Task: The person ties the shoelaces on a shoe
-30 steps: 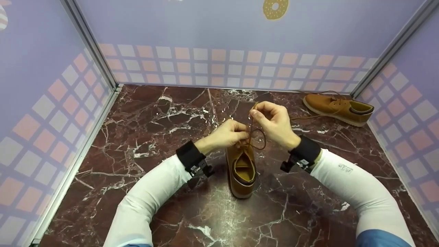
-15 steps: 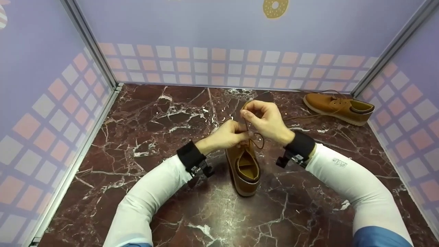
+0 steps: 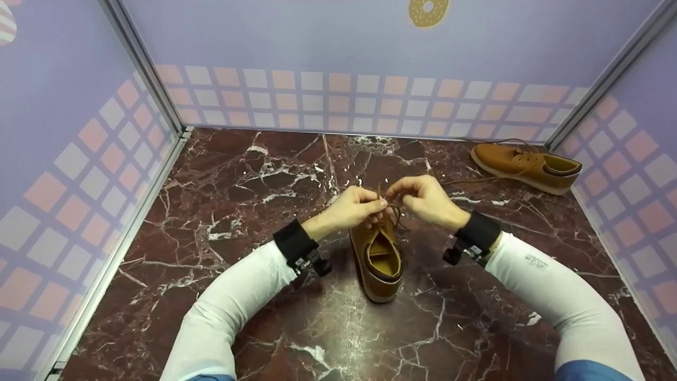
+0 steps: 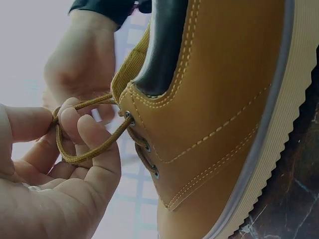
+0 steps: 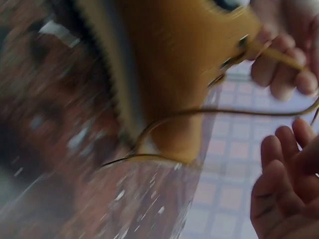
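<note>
A tan leather lace-up shoe (image 3: pixel 380 288) stands in the middle of the floor, its heel facing me. My left hand (image 3: pixel 350 207) is over its front, thumb and finger pinching the brown shoelace (image 4: pixel 102 148). From the upper eyelets the lace bends in a loop across the left fingers. Close to the left fingertips is my right hand (image 3: pixel 431 203), its index finger bent toward the lace and its thumb apart from it. In the right wrist view a long free length of lace (image 5: pixel 239 112) runs just above the right fingers.
A matching tan shoe (image 3: pixel 515 164) lies at the back right near the wall, its lace trailing left. Dark red marbled floor (image 3: pixel 254 211) surrounds the work. Lilac panels with pink and white squares (image 3: pixel 338 82) stand at the back and sides.
My right hand first moves left with the lace raised between its fingertips, then comes down and its fingers part beside my left hand. The left hand stays on the lace; the shoe's heel swings slightly right.
</note>
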Available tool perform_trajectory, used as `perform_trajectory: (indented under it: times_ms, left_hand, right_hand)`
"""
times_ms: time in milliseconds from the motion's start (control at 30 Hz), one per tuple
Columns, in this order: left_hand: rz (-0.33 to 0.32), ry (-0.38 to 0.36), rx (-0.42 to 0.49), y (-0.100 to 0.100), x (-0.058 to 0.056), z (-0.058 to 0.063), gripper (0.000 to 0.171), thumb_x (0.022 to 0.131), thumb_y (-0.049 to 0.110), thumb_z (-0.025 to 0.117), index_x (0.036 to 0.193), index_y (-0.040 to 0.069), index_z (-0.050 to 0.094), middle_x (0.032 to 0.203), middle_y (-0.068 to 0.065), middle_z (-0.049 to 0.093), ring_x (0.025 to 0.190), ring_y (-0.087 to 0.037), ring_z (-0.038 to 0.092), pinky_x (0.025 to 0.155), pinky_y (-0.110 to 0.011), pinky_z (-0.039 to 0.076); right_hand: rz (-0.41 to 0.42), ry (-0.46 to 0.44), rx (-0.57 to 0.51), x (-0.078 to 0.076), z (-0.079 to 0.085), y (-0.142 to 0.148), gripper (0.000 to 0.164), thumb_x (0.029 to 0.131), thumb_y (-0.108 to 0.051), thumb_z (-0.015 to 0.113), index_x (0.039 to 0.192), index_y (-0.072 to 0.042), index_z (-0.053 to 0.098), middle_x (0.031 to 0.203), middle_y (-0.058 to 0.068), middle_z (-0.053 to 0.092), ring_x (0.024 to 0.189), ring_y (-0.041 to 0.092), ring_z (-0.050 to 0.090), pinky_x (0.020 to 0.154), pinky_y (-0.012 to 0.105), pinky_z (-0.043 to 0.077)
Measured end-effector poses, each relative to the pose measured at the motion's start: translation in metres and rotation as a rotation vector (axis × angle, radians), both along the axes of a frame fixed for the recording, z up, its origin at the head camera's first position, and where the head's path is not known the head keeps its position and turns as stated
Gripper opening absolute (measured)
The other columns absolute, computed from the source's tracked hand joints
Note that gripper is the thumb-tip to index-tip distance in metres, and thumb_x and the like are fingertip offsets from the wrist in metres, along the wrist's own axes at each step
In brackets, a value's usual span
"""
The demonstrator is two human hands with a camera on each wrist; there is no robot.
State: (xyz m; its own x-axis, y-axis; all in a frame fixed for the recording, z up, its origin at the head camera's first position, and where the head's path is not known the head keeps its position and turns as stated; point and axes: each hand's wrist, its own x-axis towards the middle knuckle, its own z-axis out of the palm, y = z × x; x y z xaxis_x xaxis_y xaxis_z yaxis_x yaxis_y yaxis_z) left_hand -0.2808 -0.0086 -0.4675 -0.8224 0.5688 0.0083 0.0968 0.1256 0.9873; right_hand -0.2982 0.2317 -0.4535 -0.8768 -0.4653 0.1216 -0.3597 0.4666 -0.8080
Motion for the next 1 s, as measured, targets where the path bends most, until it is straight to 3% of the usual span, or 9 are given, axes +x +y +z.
perform_trajectory:
  times_ms: [100, 167, 300, 433, 533, 700, 900, 1000]
  left_hand:
    - [0.004, -0.014, 0.016, 0.001, 0.001, -0.001, 0.027, 0.113, 0.008, 0.062, 0.114, -0.015, 0.076, 0.107, -0.029, 0.083, 0.066, -0.005, 0.064, 0.062, -0.019, 0.057]
    - [0.012, -0.038, 0.034, 0.001, 0.002, -0.002, 0.026, 0.114, 0.008, 0.062, 0.115, -0.015, 0.076, 0.111, -0.031, 0.082, 0.067, -0.005, 0.065, 0.063, -0.019, 0.058]
    - [0.039, -0.110, 0.075, 0.000, 0.003, -0.003, 0.025, 0.114, 0.008, 0.063, 0.115, -0.013, 0.077, 0.092, -0.015, 0.083, 0.067, -0.005, 0.065, 0.063, -0.019, 0.059]
    - [0.056, -0.150, 0.108, -0.001, 0.003, -0.004, 0.025, 0.113, 0.007, 0.063, 0.117, -0.014, 0.076, 0.082, 0.002, 0.079, 0.065, -0.005, 0.064, 0.061, -0.019, 0.059]
    - [0.056, -0.154, 0.111, 0.000, 0.002, -0.004, 0.026, 0.114, 0.007, 0.062, 0.118, -0.015, 0.075, 0.079, 0.005, 0.076, 0.064, -0.005, 0.063, 0.061, -0.019, 0.058]
    - [0.059, -0.149, 0.101, 0.001, 0.001, -0.004, 0.030, 0.114, 0.008, 0.062, 0.121, -0.019, 0.072, 0.073, 0.005, 0.071, 0.063, -0.005, 0.062, 0.060, -0.019, 0.057]
    - [0.068, -0.134, 0.081, 0.003, 0.000, -0.003, 0.028, 0.114, 0.007, 0.062, 0.121, -0.018, 0.074, 0.074, 0.004, 0.071, 0.063, -0.006, 0.061, 0.060, -0.018, 0.056]
    - [0.070, -0.131, 0.081, 0.003, 0.000, -0.003, 0.029, 0.114, 0.007, 0.062, 0.121, -0.019, 0.073, 0.073, 0.005, 0.072, 0.062, -0.006, 0.062, 0.060, -0.018, 0.056]
  right_hand:
    - [0.047, 0.002, 0.085, 0.001, -0.012, 0.014, 0.039, 0.084, 0.010, 0.061, 0.115, -0.001, 0.083, 0.108, 0.026, 0.083, 0.073, 0.012, 0.067, 0.061, 0.018, 0.054]
    - [0.087, -0.001, 0.107, 0.003, -0.020, 0.022, 0.040, 0.083, 0.009, 0.066, 0.118, -0.001, 0.083, 0.112, 0.026, 0.083, 0.075, 0.011, 0.069, 0.063, 0.018, 0.056]
    - [0.161, 0.016, 0.096, 0.007, -0.035, 0.030, 0.034, 0.089, 0.005, 0.077, 0.122, -0.002, 0.083, 0.118, 0.022, 0.085, 0.082, 0.010, 0.076, 0.073, 0.024, 0.066]
    - [0.176, 0.086, 0.099, 0.010, -0.043, 0.029, 0.017, 0.098, -0.003, 0.083, 0.115, -0.005, 0.086, 0.112, 0.015, 0.087, 0.089, 0.022, 0.080, 0.081, 0.028, 0.067]
    - [0.149, 0.082, 0.080, 0.012, -0.044, 0.028, 0.012, 0.101, -0.004, 0.081, 0.112, -0.004, 0.085, 0.110, 0.016, 0.088, 0.091, 0.028, 0.082, 0.082, 0.024, 0.066]
    - [0.105, 0.046, 0.014, 0.016, -0.039, 0.025, 0.012, 0.105, -0.002, 0.075, 0.115, 0.001, 0.080, 0.109, 0.022, 0.086, 0.085, 0.018, 0.080, 0.075, 0.019, 0.064]
    - [0.061, 0.048, -0.128, 0.026, -0.029, 0.020, 0.011, 0.108, -0.001, 0.070, 0.111, 0.009, 0.073, 0.090, 0.023, 0.079, 0.064, 0.009, 0.071, 0.058, 0.033, 0.065]
    - [0.033, 0.045, -0.226, 0.032, -0.019, 0.016, 0.013, 0.109, 0.000, 0.068, 0.114, 0.012, 0.071, 0.087, 0.020, 0.078, 0.061, 0.012, 0.072, 0.055, 0.032, 0.064]
